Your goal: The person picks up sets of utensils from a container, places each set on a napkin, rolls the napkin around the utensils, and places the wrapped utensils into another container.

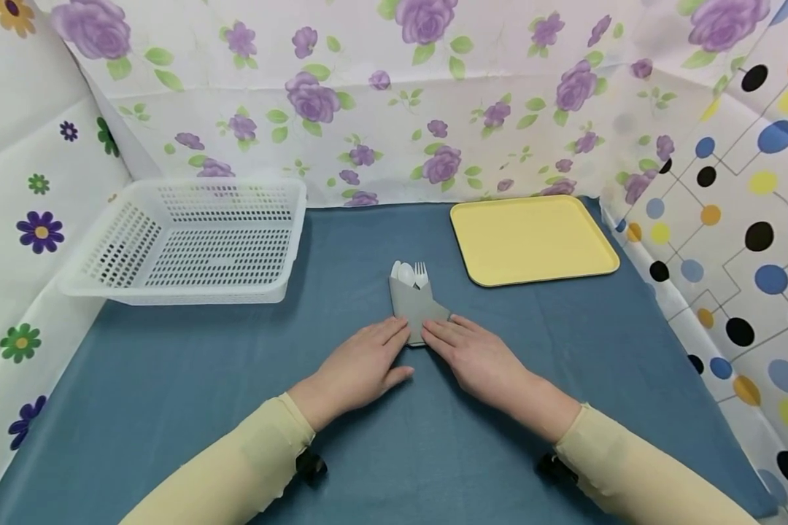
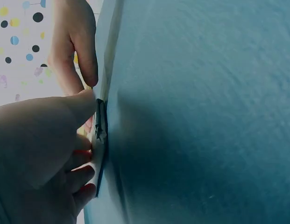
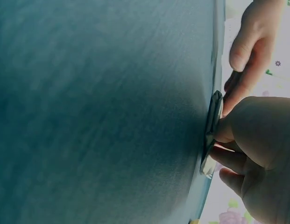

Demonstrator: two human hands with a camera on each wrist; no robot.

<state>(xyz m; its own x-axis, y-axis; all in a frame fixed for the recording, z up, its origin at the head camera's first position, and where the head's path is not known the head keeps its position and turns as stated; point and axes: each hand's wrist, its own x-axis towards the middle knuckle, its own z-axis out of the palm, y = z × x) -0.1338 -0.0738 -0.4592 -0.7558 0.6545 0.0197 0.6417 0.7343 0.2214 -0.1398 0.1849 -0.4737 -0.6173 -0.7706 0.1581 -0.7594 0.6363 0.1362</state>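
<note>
A grey folded napkin (image 1: pixel 412 300) lies on the blue-covered table in the middle of the head view, with white cutlery sticking out of its far end. I can make out a fork (image 1: pixel 421 273), a spoon (image 1: pixel 406 274) and a narrower handle or blade (image 1: pixel 395 268) beside it. My left hand (image 1: pixel 361 362) rests its nearly straight fingers on the napkin's near left edge, thumb apart on the cloth. Opposite it, my right hand (image 1: pixel 478 359) presses extended fingers on the near right part, beside a flap that points right. Both wrist views show the napkin edge-on, partly behind the fingers.
A white perforated plastic basket (image 1: pixel 282 286) stands at the back left. At the back right lies a yellow rectangular tray (image 1: pixel 532 237). Floral and dotted sheets hang around the blue tablecloth (image 1: pixel 427 452). A dark wrist device (image 1: pixel 311 467) sits under the left sleeve.
</note>
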